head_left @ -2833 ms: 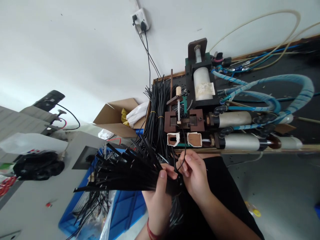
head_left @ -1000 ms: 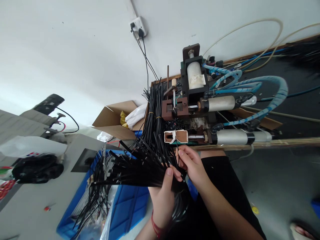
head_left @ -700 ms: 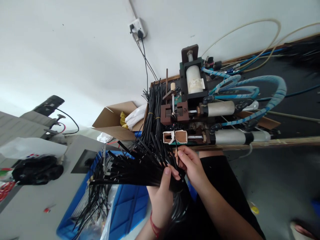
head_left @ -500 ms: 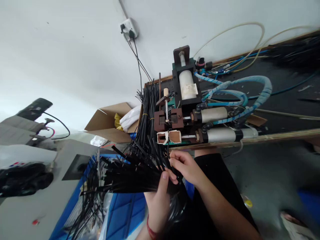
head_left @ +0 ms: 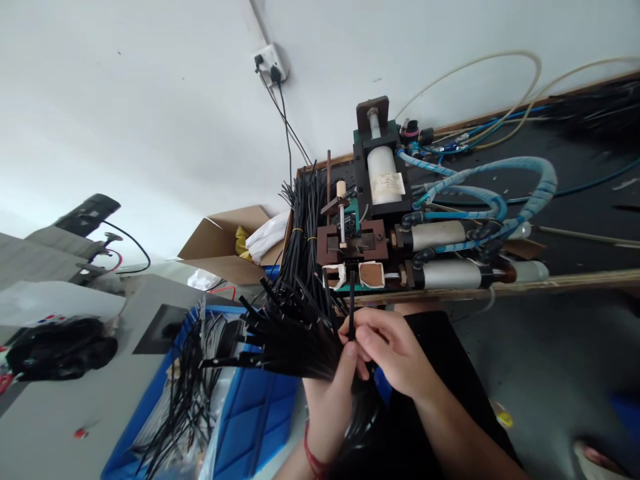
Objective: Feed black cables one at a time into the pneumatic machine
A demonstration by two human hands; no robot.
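My left hand (head_left: 330, 393), a red band round its wrist, is closed round a thick bundle of black cables (head_left: 295, 340) whose cut ends fan out to the left. Beside it, my right hand (head_left: 395, 350) pinches a single black cable (head_left: 352, 303) between thumb and fingers. This cable points up, its tip level with the gap between two pale-edged pads (head_left: 371, 275) at the front of a pneumatic machine (head_left: 385, 177). Brown jaw blocks (head_left: 327, 243) stand apart just behind the pads. Whether the tip touches anything there, I cannot tell.
More black cables (head_left: 303, 227), tied in bundles, lie left of the machine on the bench. Air cylinders (head_left: 450, 273) and blue hoses (head_left: 537, 180) extend right. A blue crate (head_left: 255, 420) with cables and a cardboard box (head_left: 220, 247) stand to the left.
The pads and jaw blocks have moved apart. The cable in my right hand now stands upright, its tip visible at the gap. The view has shifted slightly, moving the scene rightward.
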